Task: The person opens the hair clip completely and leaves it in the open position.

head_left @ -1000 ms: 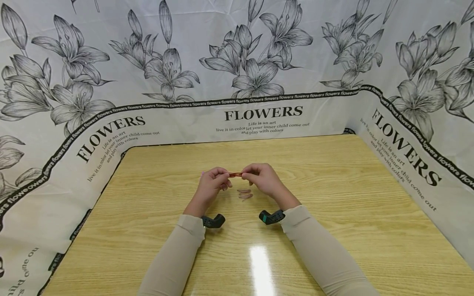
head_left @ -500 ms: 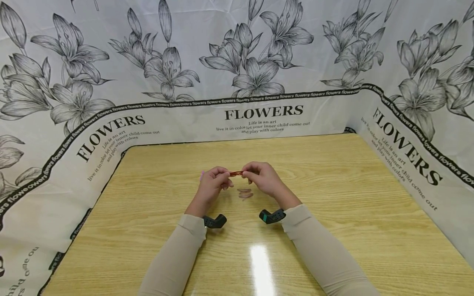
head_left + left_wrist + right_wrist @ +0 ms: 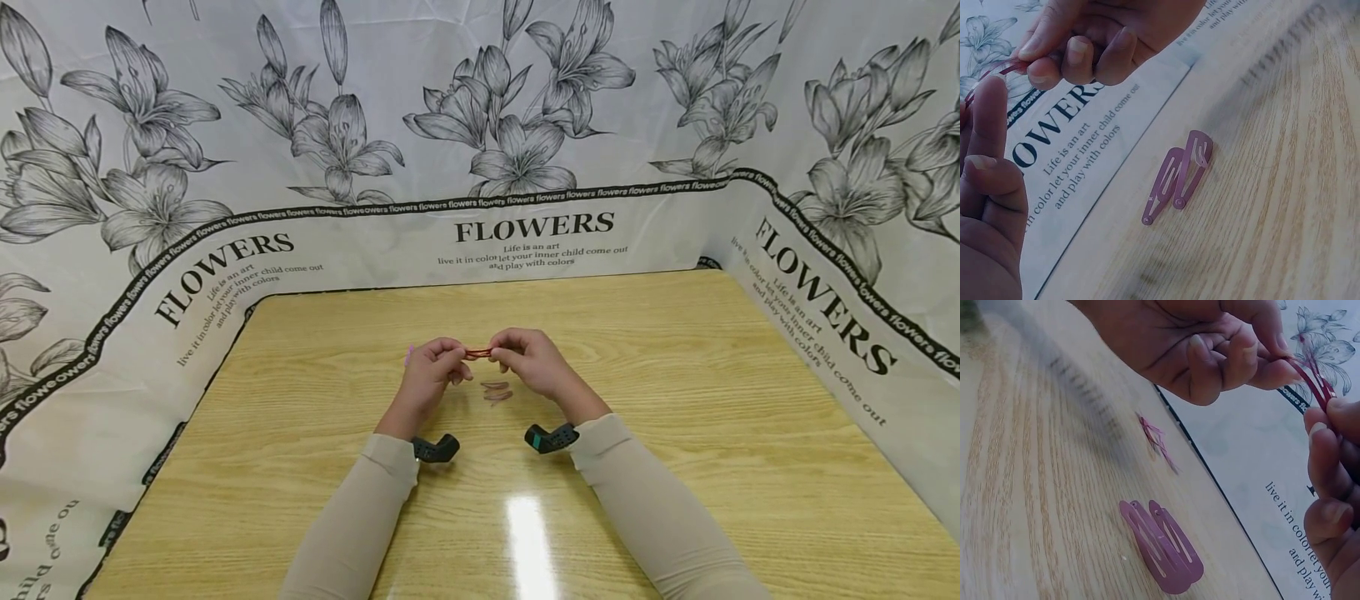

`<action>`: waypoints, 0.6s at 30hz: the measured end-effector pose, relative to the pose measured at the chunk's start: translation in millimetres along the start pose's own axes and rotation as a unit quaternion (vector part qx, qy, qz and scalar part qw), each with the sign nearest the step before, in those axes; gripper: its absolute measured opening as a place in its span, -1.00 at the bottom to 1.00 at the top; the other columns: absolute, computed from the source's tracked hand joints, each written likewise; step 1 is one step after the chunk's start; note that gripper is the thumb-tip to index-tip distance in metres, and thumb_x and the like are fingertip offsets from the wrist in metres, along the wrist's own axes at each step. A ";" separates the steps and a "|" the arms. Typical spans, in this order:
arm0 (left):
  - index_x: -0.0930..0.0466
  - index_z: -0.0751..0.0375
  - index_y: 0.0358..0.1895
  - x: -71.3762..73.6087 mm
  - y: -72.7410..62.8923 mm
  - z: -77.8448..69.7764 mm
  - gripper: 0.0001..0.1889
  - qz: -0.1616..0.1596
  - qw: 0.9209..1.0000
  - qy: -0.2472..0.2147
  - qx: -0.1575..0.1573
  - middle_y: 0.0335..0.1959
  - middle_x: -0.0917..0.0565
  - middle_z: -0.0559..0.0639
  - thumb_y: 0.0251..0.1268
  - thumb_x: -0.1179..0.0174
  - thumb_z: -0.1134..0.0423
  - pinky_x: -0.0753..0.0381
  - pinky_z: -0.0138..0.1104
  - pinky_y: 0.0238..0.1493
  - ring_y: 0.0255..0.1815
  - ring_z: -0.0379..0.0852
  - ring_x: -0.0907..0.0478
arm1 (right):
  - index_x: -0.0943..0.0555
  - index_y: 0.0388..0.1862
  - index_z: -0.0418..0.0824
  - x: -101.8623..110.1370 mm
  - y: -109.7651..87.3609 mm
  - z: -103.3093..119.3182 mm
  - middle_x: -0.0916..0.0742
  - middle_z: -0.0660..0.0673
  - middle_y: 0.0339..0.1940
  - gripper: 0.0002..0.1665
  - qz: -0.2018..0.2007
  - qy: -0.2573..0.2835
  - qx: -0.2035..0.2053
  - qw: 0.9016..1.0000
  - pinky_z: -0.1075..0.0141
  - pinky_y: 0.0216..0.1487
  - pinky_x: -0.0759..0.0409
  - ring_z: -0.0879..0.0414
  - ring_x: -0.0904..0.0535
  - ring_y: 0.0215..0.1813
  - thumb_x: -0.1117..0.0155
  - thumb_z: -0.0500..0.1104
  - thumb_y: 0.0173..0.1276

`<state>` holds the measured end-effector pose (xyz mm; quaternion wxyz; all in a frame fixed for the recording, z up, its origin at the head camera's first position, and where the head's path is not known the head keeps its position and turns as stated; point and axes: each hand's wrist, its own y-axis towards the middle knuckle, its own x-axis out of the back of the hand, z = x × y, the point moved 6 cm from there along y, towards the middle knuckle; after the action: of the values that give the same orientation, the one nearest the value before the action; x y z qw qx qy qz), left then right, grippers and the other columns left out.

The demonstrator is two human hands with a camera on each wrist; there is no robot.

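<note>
A red snap hair clip [image 3: 477, 353] is stretched between my two hands above the table. My left hand [image 3: 431, 371] pinches its left end between thumb and forefinger. At the other end, my right hand [image 3: 534, 364] pinches it the same way. In the right wrist view the clip [image 3: 1314, 378] looks bowed, with a gap between its strips; the fingertips cover both ends. Below the hands, two mauve snap hair clips [image 3: 1177, 176] lie side by side on the wood, partly overlapping in the right wrist view.
A small pink tangle [image 3: 1157, 440] of thin strands or clips lies on the table beyond the mauve clips; its kind is unclear. The wooden table [image 3: 675, 350] is bordered at the back and sides by a white flower-printed cloth [image 3: 540, 242].
Both hands stay almost in place, having risen very slightly at first. Between the fingers, the red clip has turned or flexed a little, and a gap between its strips shows more.
</note>
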<state>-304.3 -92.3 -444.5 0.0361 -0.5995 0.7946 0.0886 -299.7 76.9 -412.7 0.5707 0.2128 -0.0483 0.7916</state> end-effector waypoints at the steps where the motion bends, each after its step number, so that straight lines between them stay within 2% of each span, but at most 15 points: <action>1: -0.53 0.27 -0.20 0.2 0.0 -0.2 -0.85 -0.003 1.000 -0.002 -0.001 -0.55 -0.65 -0.07 0.41 -0.13 0.23 -0.45 -0.32 -0.37 -0.50 -0.19 -0.59 | -0.62 -0.11 -0.29 -0.2 0.3 0.2 -0.64 -0.21 -0.29 -0.78 0.000 0.000 0.002 1.000 0.16 -0.36 -0.51 -0.29 -0.55 -0.25 -0.13 -0.16 0.47; 5: -0.54 0.27 -0.22 0.7 0.0 -1.0 -0.85 -0.009 1.000 -0.008 -0.003 -0.58 -0.64 -0.06 0.40 -0.15 0.22 -0.46 -0.32 -0.38 -0.51 -0.19 -0.59 | -0.61 -0.10 -0.34 -0.3 1.5 0.3 -0.64 -0.20 -0.29 -0.77 -0.001 0.000 -0.001 1.000 0.19 -0.35 -0.51 -0.32 -0.55 -0.25 -0.11 -0.19 0.48; 12: -0.53 0.28 -0.21 0.7 0.3 0.9 -0.86 -0.009 1.000 -0.001 0.002 -0.59 -0.65 -0.07 0.41 -0.13 0.24 -0.46 -0.36 -0.41 -0.51 -0.20 -0.59 | -0.59 -0.11 -0.42 2.3 -14.4 36.4 -0.64 -0.15 -0.33 -0.79 0.000 0.002 0.000 1.000 0.23 -0.39 -0.49 -0.25 -0.54 -0.31 -0.09 -0.28 0.47; 18: -0.53 0.30 -0.19 0.0 0.0 1.0 -0.85 -0.007 1.000 0.002 0.004 -0.57 -0.65 -0.06 0.41 -0.13 0.25 -0.46 -0.36 -0.40 -0.50 -0.20 -0.59 | -0.60 -0.11 -0.40 2.8 -14.2 33.1 -0.65 -0.17 -0.30 -0.79 0.000 0.009 -0.014 1.000 0.32 -0.36 -0.50 -0.37 -0.54 -0.22 -0.11 -0.26 0.46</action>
<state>-304.3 -92.2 -445.5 0.0376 -0.6047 0.7912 0.0834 -277.9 73.7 -384.1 0.5740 0.1980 -0.0545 0.7926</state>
